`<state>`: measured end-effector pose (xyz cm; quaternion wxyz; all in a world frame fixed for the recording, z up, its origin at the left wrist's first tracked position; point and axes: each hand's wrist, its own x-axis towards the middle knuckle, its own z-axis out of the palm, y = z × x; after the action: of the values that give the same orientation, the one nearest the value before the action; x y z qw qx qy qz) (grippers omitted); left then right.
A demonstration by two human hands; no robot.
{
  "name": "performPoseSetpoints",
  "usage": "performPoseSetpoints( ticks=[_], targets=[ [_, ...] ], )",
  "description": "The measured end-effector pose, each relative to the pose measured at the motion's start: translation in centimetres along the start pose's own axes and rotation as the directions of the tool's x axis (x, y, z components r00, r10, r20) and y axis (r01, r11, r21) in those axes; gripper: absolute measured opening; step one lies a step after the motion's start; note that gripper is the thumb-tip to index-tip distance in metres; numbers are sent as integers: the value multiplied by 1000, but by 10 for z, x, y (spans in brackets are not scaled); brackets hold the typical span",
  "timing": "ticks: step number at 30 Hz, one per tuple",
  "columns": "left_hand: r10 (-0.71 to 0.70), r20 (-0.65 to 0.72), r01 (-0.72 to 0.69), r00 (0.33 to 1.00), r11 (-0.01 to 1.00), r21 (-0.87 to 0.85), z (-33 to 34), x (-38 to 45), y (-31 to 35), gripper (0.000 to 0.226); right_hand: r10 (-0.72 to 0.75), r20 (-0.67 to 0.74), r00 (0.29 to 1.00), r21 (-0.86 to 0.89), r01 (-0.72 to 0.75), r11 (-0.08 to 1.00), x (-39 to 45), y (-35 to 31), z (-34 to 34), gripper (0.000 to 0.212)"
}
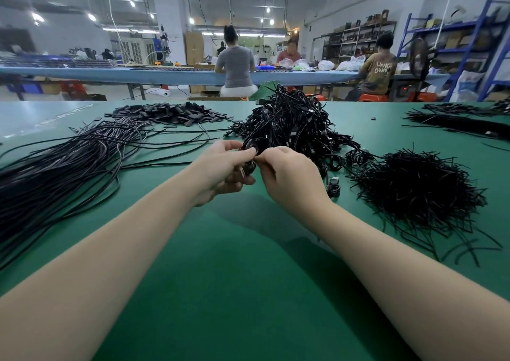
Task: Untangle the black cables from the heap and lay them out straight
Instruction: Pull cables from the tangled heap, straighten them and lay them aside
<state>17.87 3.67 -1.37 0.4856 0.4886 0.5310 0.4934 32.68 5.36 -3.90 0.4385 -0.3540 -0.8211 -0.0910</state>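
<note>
Between both hands' grip (255, 158), coiled cable (249, 151).

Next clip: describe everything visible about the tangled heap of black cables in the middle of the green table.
The tangled heap is a tall mound of thin, glossy black cables, looped and knotted, a few connector ends poking out. It sits mid-table on the green table, behind both hands. Its near edge meets the left hand and right hand, which pinch a small coiled cable between them. Stray loops trail off to its right.
</note>
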Motion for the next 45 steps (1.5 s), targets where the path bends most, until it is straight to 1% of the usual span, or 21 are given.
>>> performPoseSetpoints(
  ticks=[2,4,7,9,11,13,14,16,18,21,23,24,25,27,29,31,33,36,39,42,45],
  targets=[
    [-165,82,180,983,951,-251,-3,-1,5,4,-131,-21,991,-142,127,982,-1,-2,-2,3],
    [-213,172,264,962,886,-381,-6,-3,7,17,-181,-69,981,-170,167,971,-1,-3,-2,5],
    [-93,150,128,984,961,-244,-7,-2,5,22,-66,-113,991,-27,63,998,-2,-3,-2,8],
    [0,126,3,992,1000,-18,-6,-2,1,28,82,-74,994,50,-79,996,-5,0,-1,13],
    [147,102,-168,984,957,237,-6,1,-7,34,182,-41,982,74,-179,981,-5,4,0,17],
    [282,72,-291,957,911,293,-6,2,-12,25,194,-25,981,79,-191,978,-5,4,1,19],
    [327,44,-325,944,899,295,-7,3,-13,17,184,-27,983,80,-181,980,-5,2,1,18],
    [376,-23,-341,926,862,376,-7,4,-14,15,160,-49,986,96,-154,983,-4,-1,3,18],
    [333,-55,-296,941,893,340,-3,5,-15,16,134,-62,989,94,-128,987,-3,-1,4,17],
    [75,-99,-80,992,996,-49,4,5,-11,18,20,-57,998,-25,-22,999,0,-1,0,10],
    [-85,-33,73,996,958,-276,4,4,-6,7,-81,-58,995,-134,73,988,-1,-1,-2,3],
    [-125,18,124,992,937,-326,4,2,-5,3,-115,-62,991,-165,104,981,-1,-1,-2,7],
    [-130,65,144,989,930,-339,3,1,-4,8,-131,-69,989,-165,119,979,-2,0,-1,8],
    [-64,128,103,990,942,-320,2,-1,-5,17,-79,-87,993,-84,72,994,-2,-1,-1,6],
    [7,163,35,987,967,-252,2,0,-10,31,38,-89,995,28,-35,999,-3,1,0,12],
    [79,152,-61,985,991,-123,0,0,-16,40,133,-32,991,83,-130,988,-5,5,3,19],
    [153,146,-144,977,987,-76,-3,1,-23,43,161,-11,987,94,-160,983,-4,8,5,22],
    [257,43,-260,965,963,66,-3,6,-31,22,164,5,986,103,-164,981,-4,7,6,22],
    [326,-90,-307,941,935,178,-4,11,-34,4,133,14,991,87,-134,987,-5,4,8,22],
    [357,-133,-329,925,924,192,-2,10,-33,14,90,-8,996,64,-89,994,-4,0,9,21],
    [256,-184,-251,949,967,50,4,9,-29,25,-7,13,1000,-32,7,999,-4,-2,7,17]
  ],
)
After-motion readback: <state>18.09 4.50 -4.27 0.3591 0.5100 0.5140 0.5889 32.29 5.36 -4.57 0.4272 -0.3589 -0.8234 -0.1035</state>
